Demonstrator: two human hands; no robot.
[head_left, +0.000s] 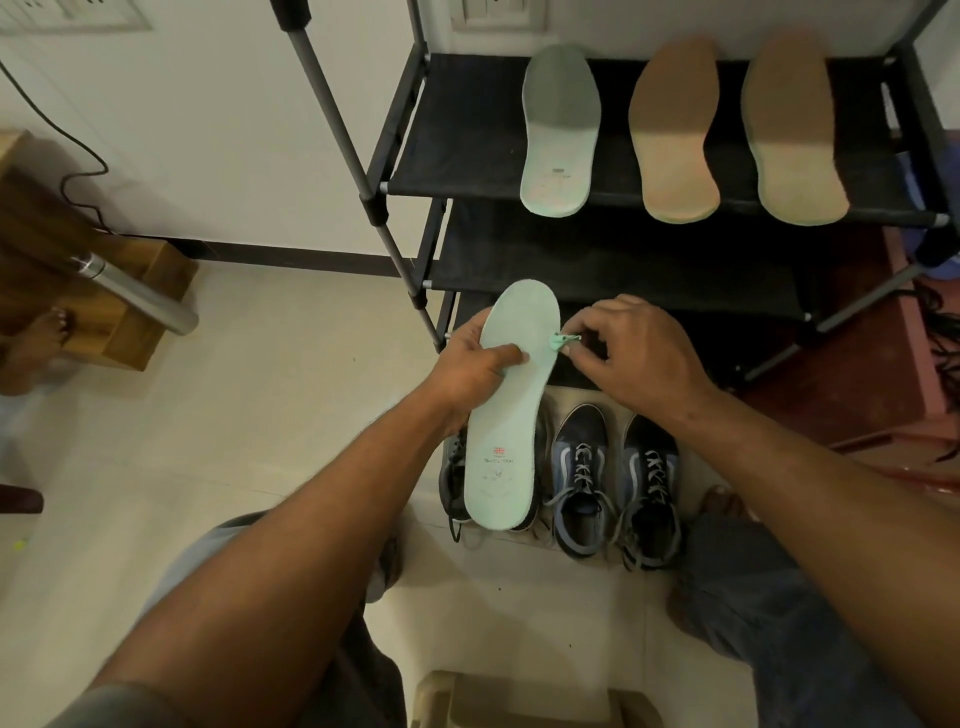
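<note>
Head view. The left hand (475, 364) is gripping a mint-green insole (511, 415) near its middle, the thumb lying across the printed upper face and the fingers curling round the left edge. The insole is being held in the air, toe pointing toward the black shoe rack (467, 130), heel hanging over a dark grey shoe (453, 483) on the floor. The right hand (631, 353) is pinching a small green scrap (558, 343) that is sticking out at the insole's right edge, the remaining fingers curling loosely. Just beside the grey shoe, two blue sneakers (579, 483) are standing side by side. On the rack's top shelf, a second mint insole (558, 130) and two tan insoles (675, 135) are lying in a row
</note>
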